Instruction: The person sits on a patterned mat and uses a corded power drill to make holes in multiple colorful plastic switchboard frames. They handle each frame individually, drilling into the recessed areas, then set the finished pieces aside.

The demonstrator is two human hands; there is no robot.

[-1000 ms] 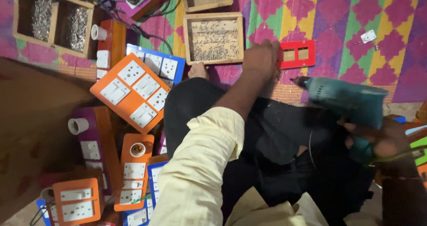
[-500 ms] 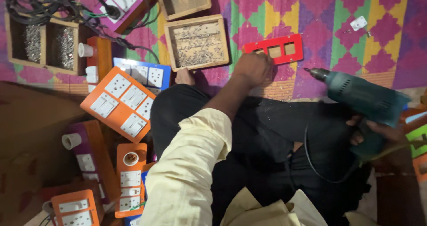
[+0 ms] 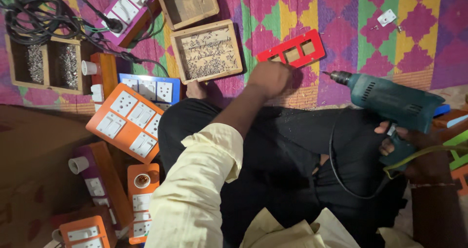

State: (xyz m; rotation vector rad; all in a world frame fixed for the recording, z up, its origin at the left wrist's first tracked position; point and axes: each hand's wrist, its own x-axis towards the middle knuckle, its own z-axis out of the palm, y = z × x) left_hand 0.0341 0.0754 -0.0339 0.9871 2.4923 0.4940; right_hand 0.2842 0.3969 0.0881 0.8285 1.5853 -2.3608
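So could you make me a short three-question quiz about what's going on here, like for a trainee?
1. True or false: the right hand holds the teal drill.
2. What does the left hand touch? A) red plate B) orange switchboard C) black cable
3. What fills the wooden tray beside the red plate?

Key: 1 true; 2 A; 3 screws.

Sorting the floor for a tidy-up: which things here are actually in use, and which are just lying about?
In use:
left hand at the red plate
right hand holding the teal drill
wooden tray of screws close by

Lying about:
orange switch board
blue switch board
empty wooden tray
black cables
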